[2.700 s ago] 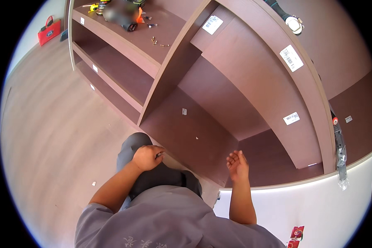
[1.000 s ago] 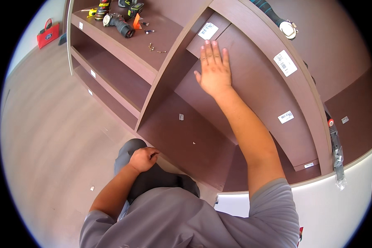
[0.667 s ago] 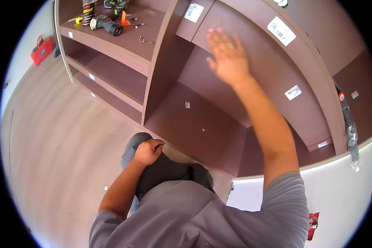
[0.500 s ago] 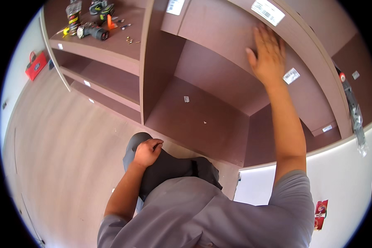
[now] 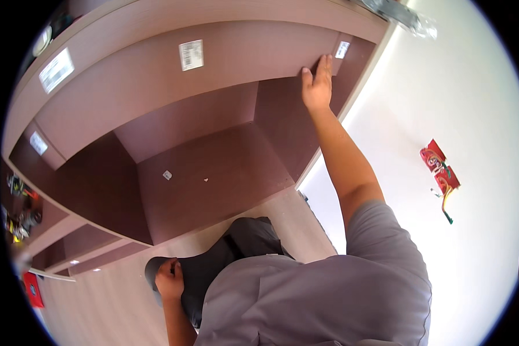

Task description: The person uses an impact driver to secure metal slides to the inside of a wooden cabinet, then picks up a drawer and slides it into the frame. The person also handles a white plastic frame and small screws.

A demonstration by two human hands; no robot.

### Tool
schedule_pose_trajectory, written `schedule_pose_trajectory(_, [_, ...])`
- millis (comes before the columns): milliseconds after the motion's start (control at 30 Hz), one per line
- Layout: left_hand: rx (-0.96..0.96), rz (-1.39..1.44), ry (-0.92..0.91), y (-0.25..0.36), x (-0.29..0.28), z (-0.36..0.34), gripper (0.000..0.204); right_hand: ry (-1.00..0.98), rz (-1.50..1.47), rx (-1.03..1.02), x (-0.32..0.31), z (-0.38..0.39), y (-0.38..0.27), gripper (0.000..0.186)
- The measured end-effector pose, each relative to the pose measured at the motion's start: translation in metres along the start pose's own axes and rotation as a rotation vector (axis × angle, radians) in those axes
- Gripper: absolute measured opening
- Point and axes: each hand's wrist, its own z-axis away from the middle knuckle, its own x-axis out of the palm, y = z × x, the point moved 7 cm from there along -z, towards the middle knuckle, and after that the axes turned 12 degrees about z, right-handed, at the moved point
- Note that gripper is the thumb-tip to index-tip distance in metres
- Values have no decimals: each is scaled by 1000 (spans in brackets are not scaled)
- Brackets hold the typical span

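Observation:
My right hand (image 5: 319, 86) lies flat against the curved brown panel (image 5: 242, 49) of the cabinet, near its right end, fingers straight and close to a small white label (image 5: 342, 50). The panel carries a larger barcode label (image 5: 191, 55) in its middle. Below it is an open compartment (image 5: 213, 207) with small white scraps on its bottom board. My left hand (image 5: 170, 278) rests curled on my dark trouser leg (image 5: 225, 271); whether anything is inside its fingers is hidden.
Power tools (image 5: 30, 213) sit on a shelf at the far left, above lower shelves. A red bag (image 5: 32, 290) lies below. On the white wall (image 5: 473, 98) at right hang exposed wires in red boxes (image 5: 438, 170). A grey wrapped rail (image 5: 395, 14) juts out at top right.
My right hand has slid from the panel's left part to its right end. The view has turned rightward, bringing more white wall in. My left hand stays curled on my leg.

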Motion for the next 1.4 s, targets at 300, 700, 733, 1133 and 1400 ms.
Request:
schedule_pose_trajectory(300, [14, -172, -65, -2, 17, -8, 19, -2, 59, 82, -1, -14, 1, 81])
schedule_pose_trajectory(700, [21, -372, -153, 4, 40, -17, 23, -628, -1496, 988, 64, 121, -111, 46])
schedule_pose_trajectory(733, [-12, -401, -190, 6, 42, -23, 24, -649, -1624, 1017, 71, 119, -134, 42])
schedule_pose_trajectory(1133, [18, -392, -168, 17, 33, -9, 25, -686, -1958, 1119, 64, 78, -198, 50])
schedule_pose_trajectory(1400, [23, -340, -89, 9, 21, 0, 25, -717, -1990, 877, 50, 106, -183, 29])
